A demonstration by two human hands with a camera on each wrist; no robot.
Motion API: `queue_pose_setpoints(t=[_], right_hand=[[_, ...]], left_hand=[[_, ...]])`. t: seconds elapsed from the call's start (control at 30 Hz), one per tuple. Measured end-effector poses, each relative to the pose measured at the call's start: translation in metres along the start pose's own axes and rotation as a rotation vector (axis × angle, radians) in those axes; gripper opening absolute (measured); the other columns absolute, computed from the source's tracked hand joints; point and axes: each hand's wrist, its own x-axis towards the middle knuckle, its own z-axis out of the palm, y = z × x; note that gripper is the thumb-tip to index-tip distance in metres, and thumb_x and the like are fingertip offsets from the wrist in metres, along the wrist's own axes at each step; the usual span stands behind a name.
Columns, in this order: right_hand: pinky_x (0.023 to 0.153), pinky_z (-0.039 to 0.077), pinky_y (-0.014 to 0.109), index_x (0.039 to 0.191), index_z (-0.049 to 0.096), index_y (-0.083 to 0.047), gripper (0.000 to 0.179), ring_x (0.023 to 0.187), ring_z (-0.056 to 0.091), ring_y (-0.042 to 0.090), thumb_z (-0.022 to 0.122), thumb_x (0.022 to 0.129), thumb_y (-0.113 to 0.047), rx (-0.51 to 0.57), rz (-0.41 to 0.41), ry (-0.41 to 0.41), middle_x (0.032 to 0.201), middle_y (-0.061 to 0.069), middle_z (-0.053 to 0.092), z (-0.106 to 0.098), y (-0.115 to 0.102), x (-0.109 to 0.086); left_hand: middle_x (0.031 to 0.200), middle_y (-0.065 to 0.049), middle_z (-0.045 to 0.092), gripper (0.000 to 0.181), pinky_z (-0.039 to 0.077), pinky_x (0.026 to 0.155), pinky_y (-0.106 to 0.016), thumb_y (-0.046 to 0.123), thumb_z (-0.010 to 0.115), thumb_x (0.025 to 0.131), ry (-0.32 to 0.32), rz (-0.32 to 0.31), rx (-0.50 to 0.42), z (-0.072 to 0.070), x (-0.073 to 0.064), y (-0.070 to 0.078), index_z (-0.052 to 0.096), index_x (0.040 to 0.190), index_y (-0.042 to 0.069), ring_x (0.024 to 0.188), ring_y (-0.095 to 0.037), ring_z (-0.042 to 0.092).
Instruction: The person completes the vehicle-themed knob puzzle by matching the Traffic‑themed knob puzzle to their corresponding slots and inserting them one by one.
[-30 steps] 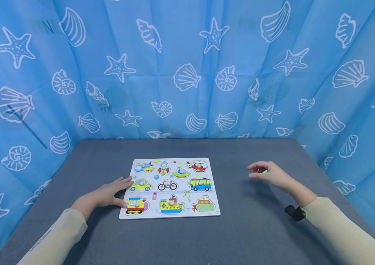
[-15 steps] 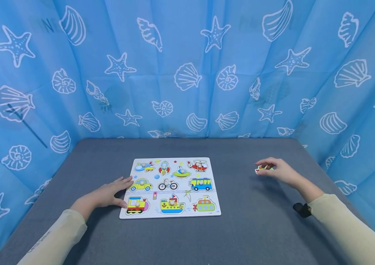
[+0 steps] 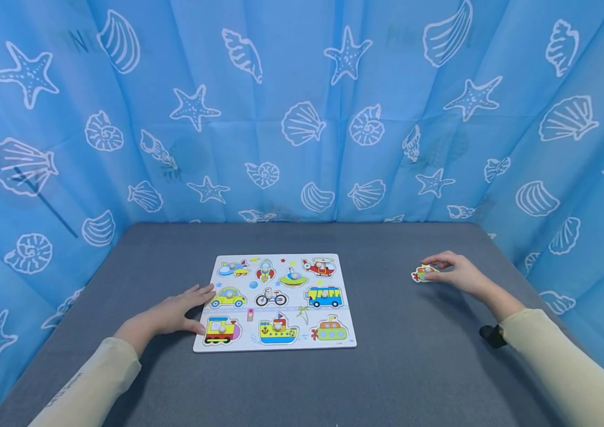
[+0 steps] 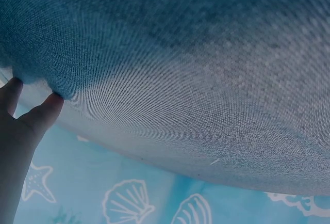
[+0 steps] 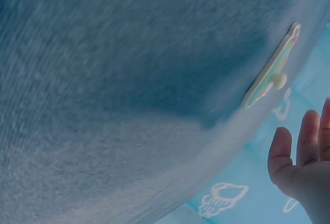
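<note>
A white wooden knob puzzle board (image 3: 247,335) printed with vehicles lies on the table, left of centre. My left hand (image 3: 171,312) rests at its left edge, thumb and fingers spread; in the left wrist view, only part of that hand (image 4: 26,123) shows. To the right of the board, a green and orange submarine puzzle piece (image 3: 422,274) lies flat on the cloth. Beside it is my right hand (image 3: 459,276), its fingers overlapping the piece in the head view. The right wrist view shows the piece's round knob (image 5: 278,80) standing apart from the relaxed fingers.
Grey cloth (image 3: 387,379) covers the table. Blue curtains (image 3: 302,166) with white shells and starfish hang behind and at both sides. Knobbed pieces such as the bus (image 3: 324,296) and train (image 3: 222,330) sit in the board; its submarine shape (image 3: 330,328) shows no knob.
My right hand has moved to the right, set the submarine piece down on the cloth and let go, drawing back from it. The left hand and board have stayed in place.
</note>
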Motion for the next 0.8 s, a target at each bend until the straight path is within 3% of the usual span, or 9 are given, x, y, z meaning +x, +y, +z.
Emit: queue_pose_setpoints(t=[0.37,0.5,0.8], right_hand=[[0.081,0.043,0.049,0.130,0.055,0.008,0.045,0.112,0.044,0.044,0.064,0.095,-0.020,-0.015,0.033,0.000,0.128,0.031,0.045,-0.004,0.020,0.009],[0.078,0.043,0.044,0.129,0.054,0.010,0.046,0.106,0.045,0.040,0.065,0.095,-0.019,-0.030,0.040,0.003,0.126,0.033,0.044,-0.005,0.027,0.011],[0.080,0.044,0.045,0.130,0.054,0.010,0.050,0.110,0.045,0.044,0.065,0.095,-0.024,-0.012,0.123,-0.016,0.131,0.036,0.041,-0.005,0.035,0.018]], left_hand=[[0.158,-0.020,0.021,0.098,0.014,0.104,-0.073,0.050,0.076,0.078,-0.004,-0.015,-0.004,0.000,-0.001,0.002,0.029,0.152,0.006,0.143,-0.048,0.011],[0.158,-0.020,0.021,0.097,0.013,0.104,-0.072,0.049,0.076,0.078,-0.002,-0.013,-0.007,0.000,-0.002,0.002,0.030,0.152,0.006,0.143,-0.048,0.011],[0.158,-0.019,0.021,0.097,0.014,0.104,-0.073,0.049,0.076,0.078,0.003,-0.004,-0.004,0.001,0.000,-0.001,0.030,0.152,0.006,0.143,-0.047,0.011]])
